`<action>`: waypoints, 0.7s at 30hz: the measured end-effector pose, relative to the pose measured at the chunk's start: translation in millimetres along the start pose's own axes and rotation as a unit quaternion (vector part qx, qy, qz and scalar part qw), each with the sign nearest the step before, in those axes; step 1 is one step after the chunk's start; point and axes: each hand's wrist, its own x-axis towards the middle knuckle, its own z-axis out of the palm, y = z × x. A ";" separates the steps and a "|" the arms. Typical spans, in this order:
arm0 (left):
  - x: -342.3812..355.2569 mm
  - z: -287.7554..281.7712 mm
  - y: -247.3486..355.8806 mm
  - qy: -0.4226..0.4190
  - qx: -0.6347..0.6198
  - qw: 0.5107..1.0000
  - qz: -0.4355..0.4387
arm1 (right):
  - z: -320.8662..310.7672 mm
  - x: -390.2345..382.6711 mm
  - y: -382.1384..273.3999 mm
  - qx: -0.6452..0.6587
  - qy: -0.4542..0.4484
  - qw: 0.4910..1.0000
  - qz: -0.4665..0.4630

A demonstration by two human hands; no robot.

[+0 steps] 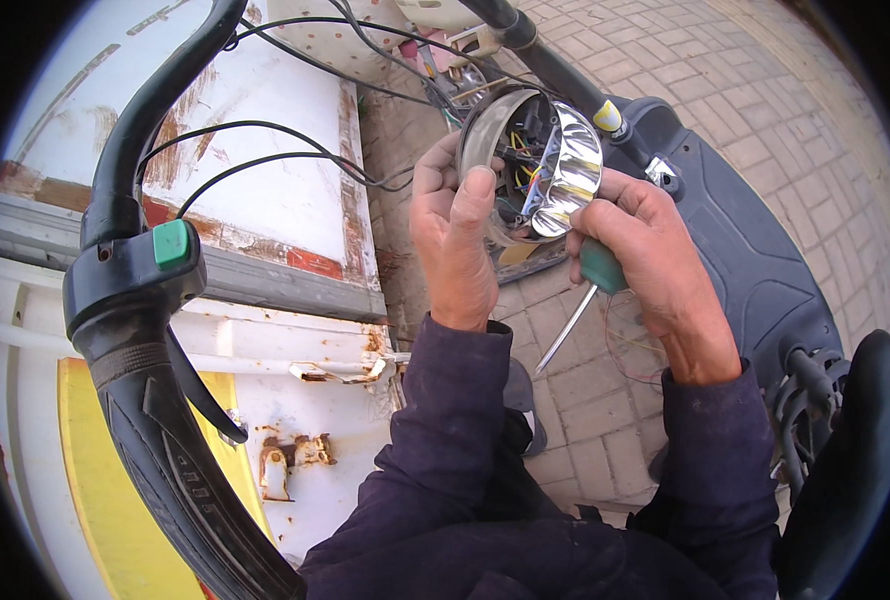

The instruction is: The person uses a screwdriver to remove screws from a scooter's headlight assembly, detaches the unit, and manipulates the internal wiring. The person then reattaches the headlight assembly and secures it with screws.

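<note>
A round headlight stands opened up in front of me. Its curved, translucent cover (481,138) is on the left, its shiny chrome reflector (571,165) on the right, and coloured wires (525,170) show in the gap between. My left hand (453,235) is closed round the cover's left side, thumb toward me and fingers partly hidden behind it. With thumb and fingers, my right hand (655,235) grips the reflector's lower right edge. The same hand also holds a green-handled screwdriver (602,266), its metal shaft slanting down to the left.
A black handlebar (120,190) with a green switch (171,243) and brake lever (200,385) curves along the left. Black cables (285,125) cross toward the headlight. A rusty white metal panel (235,400) lies left, a dark plastic body panel (735,220) right, paving bricks (585,400) below.
</note>
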 end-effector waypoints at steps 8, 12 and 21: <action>4.4 -9.3 2.4 0.011 0.024 1.000 0.008 | -25.1 -10.8 -4.0 -0.017 0.006 0.999 0.044; 3.9 -15.5 5.0 0.021 0.052 0.998 0.017 | -52.1 -14.0 6.1 0.061 0.011 0.995 0.072; -1.8 -7.4 10.7 0.076 0.090 0.993 0.016 | -79.7 -47.5 36.1 0.105 0.029 0.985 0.132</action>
